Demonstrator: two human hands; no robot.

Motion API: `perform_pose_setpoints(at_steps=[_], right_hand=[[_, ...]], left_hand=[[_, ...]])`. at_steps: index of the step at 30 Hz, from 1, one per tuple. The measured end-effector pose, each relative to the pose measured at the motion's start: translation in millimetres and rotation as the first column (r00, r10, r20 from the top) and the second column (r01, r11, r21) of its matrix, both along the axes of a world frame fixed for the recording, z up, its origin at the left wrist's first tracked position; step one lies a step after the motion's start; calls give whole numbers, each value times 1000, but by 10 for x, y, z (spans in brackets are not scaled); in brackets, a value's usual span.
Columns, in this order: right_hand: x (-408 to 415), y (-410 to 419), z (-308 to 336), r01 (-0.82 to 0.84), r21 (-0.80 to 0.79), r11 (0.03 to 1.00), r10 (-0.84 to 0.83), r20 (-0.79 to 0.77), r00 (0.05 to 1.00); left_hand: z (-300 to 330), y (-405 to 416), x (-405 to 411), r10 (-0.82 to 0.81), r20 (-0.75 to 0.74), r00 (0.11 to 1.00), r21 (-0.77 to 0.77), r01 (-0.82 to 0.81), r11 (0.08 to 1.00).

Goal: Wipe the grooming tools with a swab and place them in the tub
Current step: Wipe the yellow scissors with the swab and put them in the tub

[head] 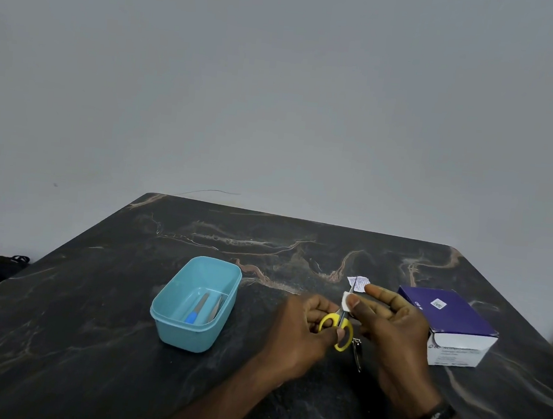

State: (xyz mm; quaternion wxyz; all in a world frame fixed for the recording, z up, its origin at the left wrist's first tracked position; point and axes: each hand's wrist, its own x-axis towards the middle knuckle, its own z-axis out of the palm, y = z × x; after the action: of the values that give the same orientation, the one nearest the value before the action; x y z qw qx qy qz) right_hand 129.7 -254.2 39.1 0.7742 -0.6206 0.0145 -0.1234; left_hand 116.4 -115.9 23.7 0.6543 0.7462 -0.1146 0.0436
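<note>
My left hand [304,327] grips small scissors [341,327] by their yellow handles, blades pointing away from me. My right hand [392,322] pinches a white swab [347,300] against the blades near the pivot. A light blue tub [169,327] stands to the left of my hands; inside it lie a file with a blue handle [196,311] and a metal tool [216,306]. A metal nail clipper [357,352] lies on the table under my hands, partly hidden.
A purple and white swab box [453,324] sits at the right, close to my right hand. A torn swab wrapper [359,282] lies just beyond the scissor tips. The dark marbled table [86,343] ends at a grey wall behind.
</note>
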Motion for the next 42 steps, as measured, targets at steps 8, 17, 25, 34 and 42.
perform_pose_setpoints(at_steps=[8,17,25,34,42], right_hand=[[-7,14,-12,-22,-20,1000,22,-19,1000],[-7,-10,17,17,5,1000,-17,-2,1000],[-2,-5,11,-8,2,1000,8,-34,999],[6,-42,31,29,34,999,-29,-12,1000],[-15,-17,37,31,16,999,-31,-20,999]], left_hand=[[4,19,1,15,-6,1000,-8,-15,1000],[-2,14,-18,-34,-18,999,32,34,999],[12,19,-15,-17,-4,1000,20,18,1000],[23,15,-34,-55,-34,998,43,56,997],[34,33,-18,-39,-36,999,31,40,999]])
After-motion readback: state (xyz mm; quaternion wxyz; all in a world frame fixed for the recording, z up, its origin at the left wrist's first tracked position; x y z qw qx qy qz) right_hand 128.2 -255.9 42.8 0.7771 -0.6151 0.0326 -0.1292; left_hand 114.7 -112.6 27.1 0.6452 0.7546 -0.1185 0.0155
